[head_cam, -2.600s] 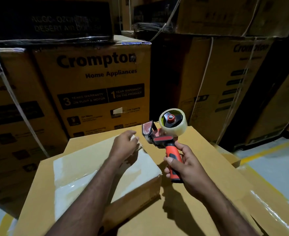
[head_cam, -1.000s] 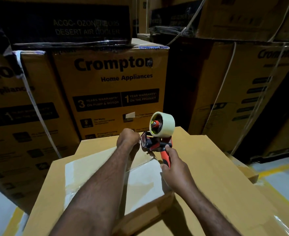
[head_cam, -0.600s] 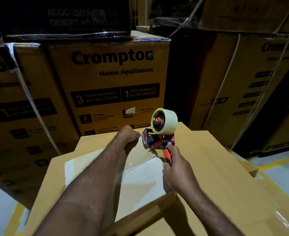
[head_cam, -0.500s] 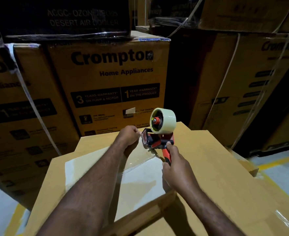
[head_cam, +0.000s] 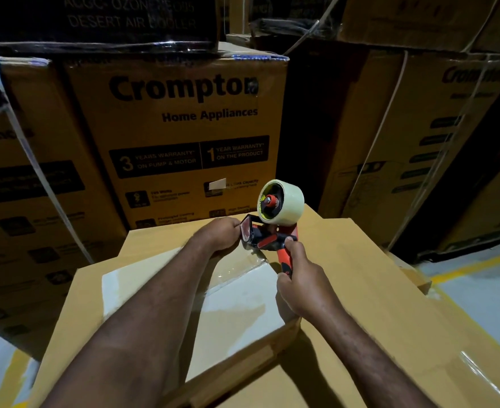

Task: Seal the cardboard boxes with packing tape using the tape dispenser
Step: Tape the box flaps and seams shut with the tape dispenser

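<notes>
The right hand (head_cam: 301,278) has its fingers wrapped tight round the red handle of the tape dispenser (head_cam: 272,234). It holds it just over the far corner of the small box (head_cam: 228,304), likely so tape can start there. The left hand (head_cam: 219,237) is curled at the mouth, maybe to pull tape; I cannot tell if it pinches any. The handle runs back toward the person, with the roll (head_cam: 287,204) on top and the mouth facing left.

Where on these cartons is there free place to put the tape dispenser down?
The widest bare patch is the brown carton top to the right of the right hand, out to its floor-side edge. A smaller one is the white-topped box, left of the left forearm. It is crowded at the far edge, where the left hand and tape dispenser meet.
</notes>
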The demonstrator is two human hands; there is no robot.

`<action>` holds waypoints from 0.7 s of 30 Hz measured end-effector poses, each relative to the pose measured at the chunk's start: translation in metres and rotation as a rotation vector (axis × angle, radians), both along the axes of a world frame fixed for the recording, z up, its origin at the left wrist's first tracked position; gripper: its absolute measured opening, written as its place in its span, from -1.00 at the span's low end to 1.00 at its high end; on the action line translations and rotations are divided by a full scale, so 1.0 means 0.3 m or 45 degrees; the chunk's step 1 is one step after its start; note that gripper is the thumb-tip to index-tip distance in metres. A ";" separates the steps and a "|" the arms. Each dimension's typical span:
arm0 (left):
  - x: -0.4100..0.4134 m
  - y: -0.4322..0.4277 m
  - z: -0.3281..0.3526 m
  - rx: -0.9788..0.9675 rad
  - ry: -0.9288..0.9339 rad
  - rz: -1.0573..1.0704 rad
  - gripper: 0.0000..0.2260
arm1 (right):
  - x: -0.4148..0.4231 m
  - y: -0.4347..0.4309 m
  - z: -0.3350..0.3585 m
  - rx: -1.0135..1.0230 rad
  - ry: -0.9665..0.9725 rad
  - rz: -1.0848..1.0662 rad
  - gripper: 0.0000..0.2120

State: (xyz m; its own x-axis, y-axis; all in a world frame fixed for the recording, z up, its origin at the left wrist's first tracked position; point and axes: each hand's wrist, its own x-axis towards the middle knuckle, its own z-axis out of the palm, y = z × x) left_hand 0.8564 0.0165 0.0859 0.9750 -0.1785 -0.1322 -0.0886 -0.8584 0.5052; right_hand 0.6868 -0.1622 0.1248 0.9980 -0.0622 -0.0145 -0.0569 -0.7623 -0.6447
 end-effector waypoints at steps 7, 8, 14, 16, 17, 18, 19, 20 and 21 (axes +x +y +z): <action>0.015 -0.003 -0.021 0.235 -0.025 -0.020 -0.68 | 0.016 -0.018 0.030 -0.016 0.055 0.046 -0.42; 0.017 -0.003 -0.023 0.241 -0.027 -0.016 -0.67 | 0.011 -0.026 0.033 -0.016 0.064 0.052 -0.42; 0.028 0.009 -0.026 0.164 0.033 -0.029 -0.53 | -0.104 -0.111 0.023 0.000 0.180 0.059 -0.36; 0.028 0.008 -0.024 0.118 0.069 -0.036 -0.52 | -0.151 -0.131 0.024 -0.015 0.204 0.040 -0.36; 0.023 0.003 -0.016 0.094 0.103 -0.029 -0.52 | -0.169 -0.136 0.025 -0.041 0.198 0.034 -0.35; 0.020 -0.004 -0.010 0.089 0.125 -0.025 -0.52 | -0.184 -0.137 0.026 -0.066 0.179 0.027 -0.35; 0.015 -0.012 -0.001 0.132 0.102 -0.027 -0.53 | -0.197 -0.136 0.026 -0.081 0.156 0.017 -0.35; 0.010 -0.024 0.010 0.216 0.005 -0.025 -0.55 | -0.204 -0.130 0.025 -0.082 0.142 0.007 -0.35; 0.001 -0.037 0.019 0.295 -0.153 -0.003 -0.57 | -0.208 -0.125 0.025 -0.073 0.141 0.001 -0.35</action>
